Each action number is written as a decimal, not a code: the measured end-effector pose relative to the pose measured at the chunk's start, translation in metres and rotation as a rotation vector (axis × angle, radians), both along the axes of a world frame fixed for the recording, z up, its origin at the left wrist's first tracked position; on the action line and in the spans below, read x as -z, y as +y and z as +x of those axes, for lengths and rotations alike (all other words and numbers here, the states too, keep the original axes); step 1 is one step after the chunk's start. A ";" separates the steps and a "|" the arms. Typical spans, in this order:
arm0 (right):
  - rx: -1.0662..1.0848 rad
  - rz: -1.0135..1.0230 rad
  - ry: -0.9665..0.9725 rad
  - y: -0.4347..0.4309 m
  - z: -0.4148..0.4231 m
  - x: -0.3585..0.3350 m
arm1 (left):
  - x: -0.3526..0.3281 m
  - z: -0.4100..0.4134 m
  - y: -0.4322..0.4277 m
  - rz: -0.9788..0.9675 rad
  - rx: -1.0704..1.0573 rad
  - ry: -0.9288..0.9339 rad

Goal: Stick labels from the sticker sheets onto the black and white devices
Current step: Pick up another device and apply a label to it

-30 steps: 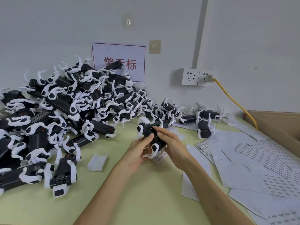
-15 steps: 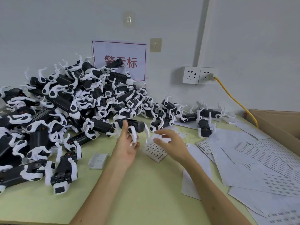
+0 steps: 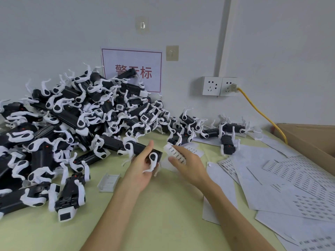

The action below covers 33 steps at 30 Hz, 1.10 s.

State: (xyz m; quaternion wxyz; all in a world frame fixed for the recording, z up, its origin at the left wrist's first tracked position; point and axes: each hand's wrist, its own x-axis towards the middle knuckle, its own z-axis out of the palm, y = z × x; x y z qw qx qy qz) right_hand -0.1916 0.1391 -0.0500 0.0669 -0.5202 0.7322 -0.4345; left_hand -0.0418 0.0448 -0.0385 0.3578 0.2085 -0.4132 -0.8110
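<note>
Seemingly much remains, with a heap of devices [image 3: 72, 124] piled at left, the left hand [image 3: 140, 172] gripping one device [image 3: 139, 150] just over the table, the right hand [image 3: 189, 166] pinching a curled label strip [image 3: 175, 153], and sticker sheets [image 3: 290, 178] spread at right.

The tabletop [image 3: 163, 220] is a pale yellow-green surface. Its left half carries a big heap of black and white devices [image 3: 76, 124], piled several deep toward the back (white arms sticking out every way). One device [image 3: 69, 196] lies at the heap's near edge, its white end toward the camera. A few loose devices [image 3: 226, 142] sit along the back, right of the heap. A small white plastic tray [image 3: 108, 182] lies on bare surface just beside the heap. Across the right side, sticker sheets [image 3: 290, 180] overlap loosely, some running under the loose devices. At the far right is a cardboard box [image 3: 308, 140], though I cannot tell whether it stands on the tabletop or beside it.
</note>
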 end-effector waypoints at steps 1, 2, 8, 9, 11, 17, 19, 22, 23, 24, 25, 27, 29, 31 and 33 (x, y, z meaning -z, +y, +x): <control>-0.022 -0.047 -0.017 0.001 0.001 -0.002 | 0.001 -0.002 0.003 0.008 0.003 -0.020; -0.052 -0.076 -0.019 0.001 0.002 -0.003 | 0.001 -0.004 0.005 0.020 0.007 -0.031; -0.153 -0.117 -0.061 0.004 0.006 -0.005 | 0.001 -0.004 0.007 -0.060 -0.006 -0.049; -0.174 -0.118 -0.080 0.005 0.007 -0.005 | 0.002 -0.004 0.006 -0.060 -0.012 -0.068; -0.220 -0.104 -0.123 0.006 0.009 -0.006 | 0.005 -0.005 0.005 -0.037 -0.025 -0.090; -0.201 -0.246 -0.193 0.003 0.019 -0.005 | 0.006 -0.007 0.005 -0.060 -0.030 -0.090; -0.208 -0.278 -0.242 0.002 0.021 -0.006 | 0.007 -0.008 0.004 -0.053 -0.042 -0.072; -0.222 -0.306 -0.329 0.001 0.020 -0.008 | 0.006 -0.008 0.005 -0.012 -0.048 -0.024; -0.214 -0.314 -0.327 0.001 0.020 -0.008 | 0.006 -0.008 0.005 -0.012 -0.039 -0.009; -0.207 -0.319 -0.324 0.001 0.020 -0.009 | 0.005 -0.008 0.005 -0.011 -0.023 -0.005; -0.202 -0.321 -0.324 0.001 0.019 -0.009 | 0.005 -0.008 0.005 -0.016 -0.013 -0.010; -0.207 -0.317 -0.332 0.002 0.020 -0.010 | 0.005 -0.008 0.006 -0.027 0.004 -0.030; -0.208 -0.304 -0.334 0.002 0.019 -0.008 | 0.005 -0.008 0.009 -0.025 0.028 -0.050; -0.196 -0.295 -0.333 0.001 0.019 -0.008 | 0.008 -0.009 0.010 -0.039 0.039 -0.087; -0.177 -0.293 -0.344 0.002 0.019 -0.009 | 0.009 -0.009 0.009 -0.048 0.024 -0.112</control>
